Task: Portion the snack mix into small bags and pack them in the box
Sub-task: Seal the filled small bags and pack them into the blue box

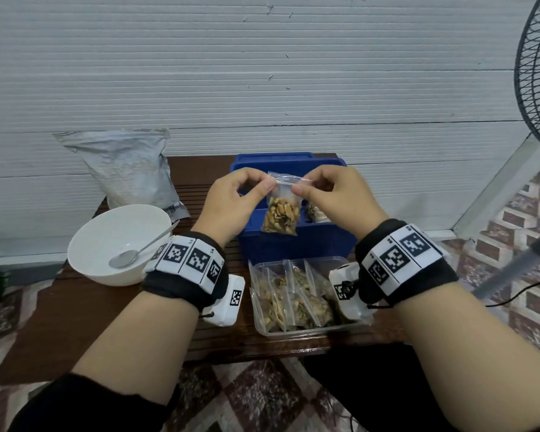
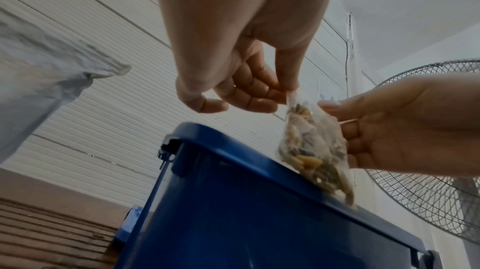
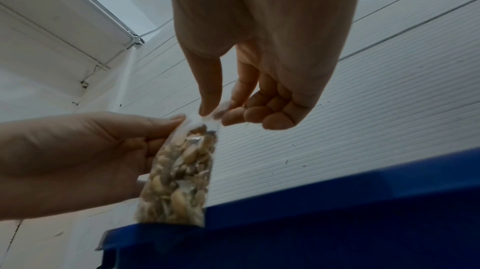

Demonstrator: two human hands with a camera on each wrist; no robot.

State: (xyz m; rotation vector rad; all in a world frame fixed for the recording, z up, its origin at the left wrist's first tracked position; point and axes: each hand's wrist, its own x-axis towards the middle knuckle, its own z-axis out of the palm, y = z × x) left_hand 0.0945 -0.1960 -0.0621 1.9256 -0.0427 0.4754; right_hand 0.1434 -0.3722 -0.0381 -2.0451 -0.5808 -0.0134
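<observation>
Left hand [image 1: 231, 201] and right hand [image 1: 334, 198] raised, facing; thumb and forefinger pinched, other fingers curled.

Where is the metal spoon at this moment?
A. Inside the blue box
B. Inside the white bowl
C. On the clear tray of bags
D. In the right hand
B: the spoon lies inside the white bowl, to the left of both hands.

1. Table [image 1: 75, 307]: bowl [image 1: 106, 232] at left, spoon [image 1: 138, 251] in it.
2. Large pouch [image 1: 128, 169] behind bowl, against wall.
3. Box [image 1: 293, 244] at centre rear.
4. Tray [image 1: 293, 330] of filled bags [image 1: 281, 294] just before box.
5. Fan [image 1: 536, 73] far right.
</observation>
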